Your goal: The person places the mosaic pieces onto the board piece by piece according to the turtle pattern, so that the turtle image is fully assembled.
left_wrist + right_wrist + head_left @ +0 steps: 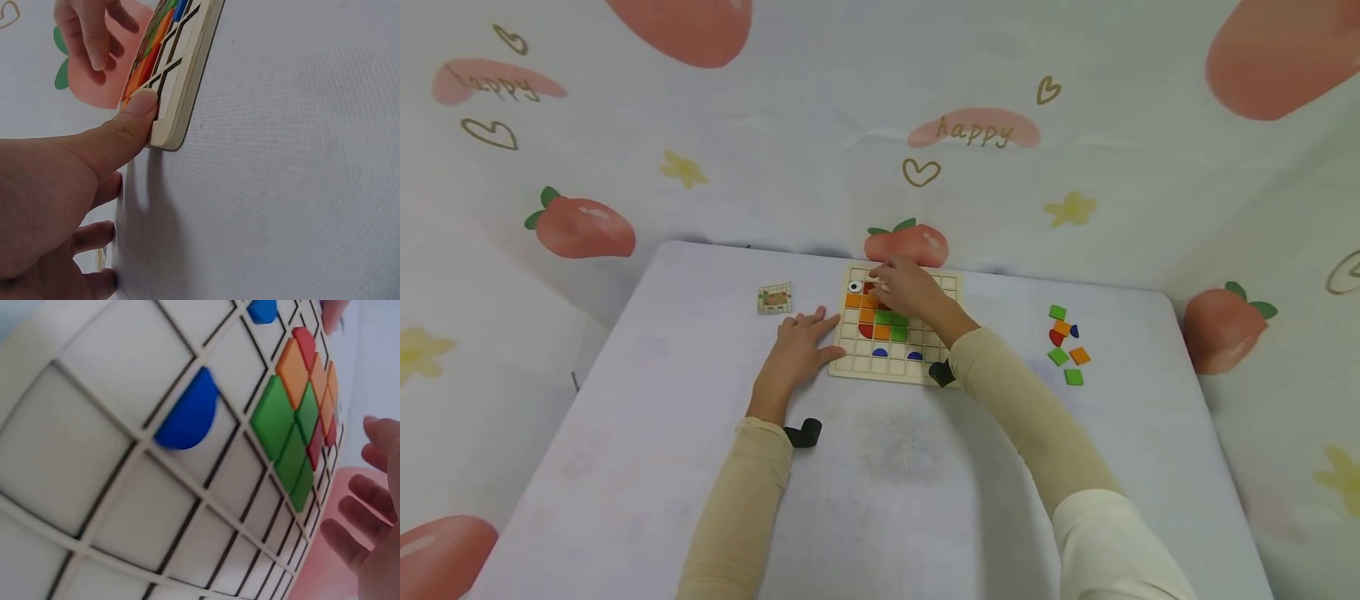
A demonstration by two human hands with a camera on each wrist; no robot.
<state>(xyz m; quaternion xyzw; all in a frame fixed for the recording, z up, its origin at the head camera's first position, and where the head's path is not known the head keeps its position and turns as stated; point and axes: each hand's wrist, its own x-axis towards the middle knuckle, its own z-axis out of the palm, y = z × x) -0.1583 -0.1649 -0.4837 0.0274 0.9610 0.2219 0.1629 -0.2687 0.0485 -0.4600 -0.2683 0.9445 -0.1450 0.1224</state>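
Observation:
A wooden grid board [859, 364] lies on the table, partly filled with flat coloured pieces. A white eye piece [854, 286] sits near its far left corner, above orange squares [853, 300]. Green squares [273, 415] fill cells mid-board; nearer me are two blue half-circles [190, 415]. My left hand [801, 346] has its fingers spread beside the board's left side, its thumb [142, 103] pressing on the corner. Over the far left cells hovers my right hand [913, 287], fingers loosely bent, thumb apart, with no piece showing between them. It hides some cells.
To the left of the board lies a small pattern card [775, 298]. Several loose pieces are scattered at the right, among them a green square [1073, 377], an orange square [1079, 356] and a red piece [1056, 338]. A patterned cloth wall [820, 167] rises behind the table.

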